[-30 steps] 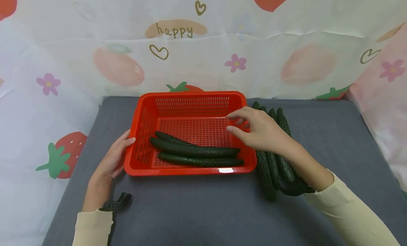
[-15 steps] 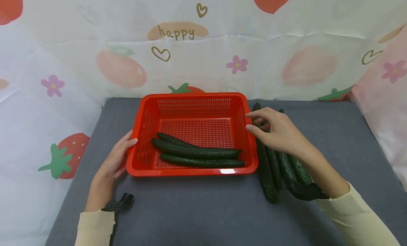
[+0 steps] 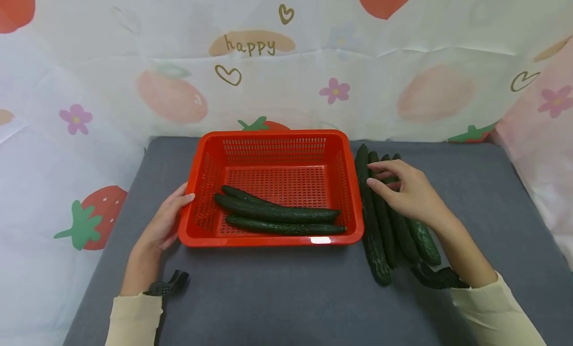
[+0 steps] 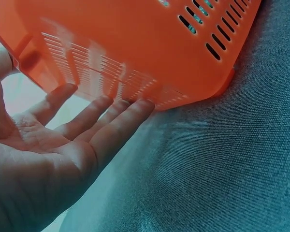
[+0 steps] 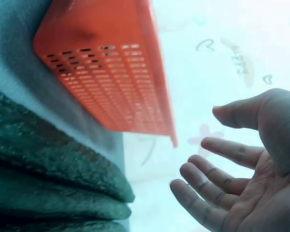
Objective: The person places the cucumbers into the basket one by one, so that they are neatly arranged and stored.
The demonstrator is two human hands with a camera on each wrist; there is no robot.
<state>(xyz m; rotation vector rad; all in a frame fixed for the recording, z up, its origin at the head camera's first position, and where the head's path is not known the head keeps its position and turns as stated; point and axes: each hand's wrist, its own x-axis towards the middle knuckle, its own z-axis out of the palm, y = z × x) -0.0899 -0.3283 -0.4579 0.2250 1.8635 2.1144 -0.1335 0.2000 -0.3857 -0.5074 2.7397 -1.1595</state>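
Observation:
Three dark green cucumbers (image 3: 277, 213) lie lengthwise along the near side of a red plastic basket (image 3: 273, 241). My left hand (image 3: 166, 216) holds the basket's left side, thumb over the rim. In the left wrist view, that hand's fingers (image 4: 111, 133) reach along the perforated outer wall. Several more cucumbers (image 3: 373, 236) lie side by side, right of the basket. Over their upper part hovers my right hand (image 3: 409, 192), its fingers loosely bent with nothing between them. The right wrist view shows the same hand (image 5: 241, 179) apart from the cucumbers (image 5: 53, 169), and it partly hides them in the head view.
A grey cloth (image 3: 277, 296) covers the table under everything. Behind it hangs a white curtain (image 3: 304, 67) printed with fruit, flowers and hearts. Each wrist wears a black strap mount (image 3: 167, 285).
My right hand has moved right, from over the basket's right side to above the loose cucumbers. The left hand keeps its hold on the basket, and the view has shifted slightly.

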